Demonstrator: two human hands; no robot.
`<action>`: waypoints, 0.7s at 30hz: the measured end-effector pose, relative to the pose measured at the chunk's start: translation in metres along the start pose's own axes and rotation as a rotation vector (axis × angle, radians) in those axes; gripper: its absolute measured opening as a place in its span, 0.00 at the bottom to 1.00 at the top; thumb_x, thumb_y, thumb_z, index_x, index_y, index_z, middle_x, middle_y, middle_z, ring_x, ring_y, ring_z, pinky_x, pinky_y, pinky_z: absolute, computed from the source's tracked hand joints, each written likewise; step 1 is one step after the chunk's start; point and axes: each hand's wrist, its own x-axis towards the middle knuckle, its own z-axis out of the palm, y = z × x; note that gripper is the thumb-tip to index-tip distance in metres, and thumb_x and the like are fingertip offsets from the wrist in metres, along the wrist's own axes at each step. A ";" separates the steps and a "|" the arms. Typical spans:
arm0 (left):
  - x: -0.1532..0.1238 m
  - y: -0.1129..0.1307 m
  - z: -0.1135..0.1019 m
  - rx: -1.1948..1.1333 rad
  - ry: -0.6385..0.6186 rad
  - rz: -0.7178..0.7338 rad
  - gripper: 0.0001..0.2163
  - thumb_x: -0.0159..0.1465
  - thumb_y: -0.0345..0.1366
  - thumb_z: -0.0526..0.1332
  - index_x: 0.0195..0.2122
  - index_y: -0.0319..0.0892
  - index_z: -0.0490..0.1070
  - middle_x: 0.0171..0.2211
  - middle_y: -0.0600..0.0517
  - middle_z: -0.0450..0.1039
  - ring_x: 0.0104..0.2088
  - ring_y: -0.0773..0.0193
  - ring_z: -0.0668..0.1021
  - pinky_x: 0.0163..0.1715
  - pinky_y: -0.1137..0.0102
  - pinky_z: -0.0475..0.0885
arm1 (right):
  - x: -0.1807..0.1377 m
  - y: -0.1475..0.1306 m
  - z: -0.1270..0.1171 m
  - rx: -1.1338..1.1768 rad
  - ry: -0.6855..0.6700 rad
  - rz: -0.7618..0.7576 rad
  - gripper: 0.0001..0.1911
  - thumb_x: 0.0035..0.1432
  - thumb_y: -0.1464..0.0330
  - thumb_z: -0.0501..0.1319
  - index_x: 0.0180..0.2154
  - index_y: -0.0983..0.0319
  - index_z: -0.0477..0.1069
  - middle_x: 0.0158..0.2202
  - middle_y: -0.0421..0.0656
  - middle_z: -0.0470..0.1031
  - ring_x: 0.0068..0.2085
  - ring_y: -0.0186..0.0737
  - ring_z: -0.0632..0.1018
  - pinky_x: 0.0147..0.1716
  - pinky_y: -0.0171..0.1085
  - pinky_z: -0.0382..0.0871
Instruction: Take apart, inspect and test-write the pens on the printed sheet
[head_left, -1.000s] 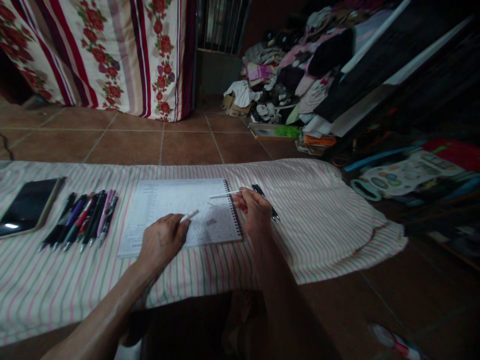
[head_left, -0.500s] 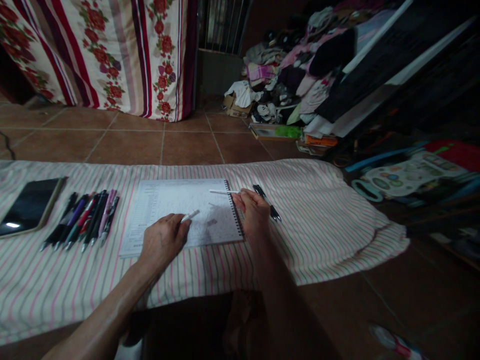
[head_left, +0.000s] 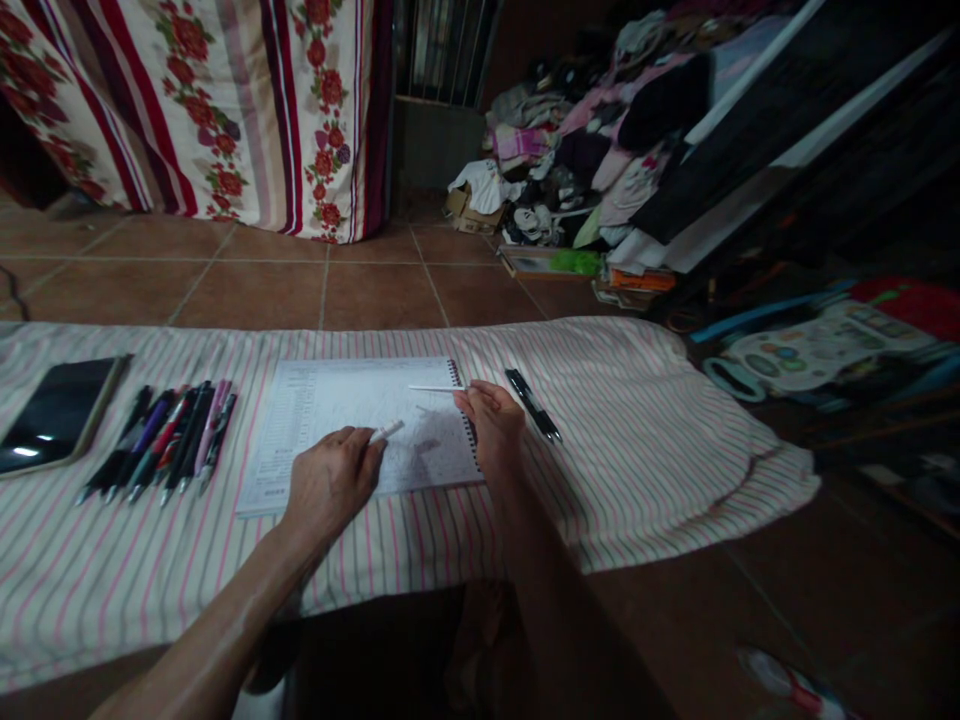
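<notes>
A spiral notebook (head_left: 300, 400) with printed or written pages lies on the striped cloth. My left hand (head_left: 330, 475) is closed over its lower middle, with a short white tube-like piece (head_left: 388, 430) pinched between thumb and fingers. Near the wire binding, my right hand (head_left: 495, 420) pinches a thin white stick (head_left: 431, 388), which points left over the page. I cannot make out exactly what either white piece is. Just right of that hand, a black pen (head_left: 534, 405) rests on the cloth.
Several pens (head_left: 165, 440) lie side by side left of the notebook, and a dark-screened phone or tablet (head_left: 60, 410) is at the far left. Beyond the striped cloth (head_left: 637, 440) are a tiled floor (head_left: 367, 285), a flowered curtain (head_left: 255, 110) and heaped clothes (head_left: 585, 140).
My right hand has moved slightly left with the thin white stick, showing more of the black pen. My left hand and its white piece have shifted a little to the right.
</notes>
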 end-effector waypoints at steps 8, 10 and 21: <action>-0.002 0.002 0.002 0.035 0.020 0.041 0.15 0.65 0.41 0.44 0.35 0.43 0.68 0.31 0.51 0.72 0.33 0.63 0.74 0.25 0.71 0.60 | 0.001 0.003 -0.006 -0.333 -0.070 -0.123 0.12 0.47 0.65 0.58 0.34 0.64 0.70 0.27 0.43 0.75 0.32 0.40 0.78 0.34 0.38 0.71; -0.003 0.003 0.003 0.039 0.020 0.045 0.15 0.65 0.42 0.44 0.35 0.44 0.68 0.31 0.51 0.72 0.33 0.63 0.74 0.25 0.71 0.60 | -0.001 -0.001 -0.008 -0.488 -0.081 -0.194 0.12 0.47 0.66 0.57 0.34 0.64 0.72 0.29 0.45 0.76 0.33 0.40 0.77 0.35 0.38 0.70; -0.003 0.004 0.002 0.031 0.001 0.046 0.15 0.65 0.41 0.44 0.35 0.43 0.68 0.32 0.51 0.73 0.34 0.62 0.74 0.26 0.71 0.61 | 0.001 -0.005 -0.016 -0.855 -0.135 -0.472 0.10 0.48 0.70 0.55 0.29 0.63 0.74 0.32 0.46 0.77 0.35 0.40 0.75 0.37 0.38 0.67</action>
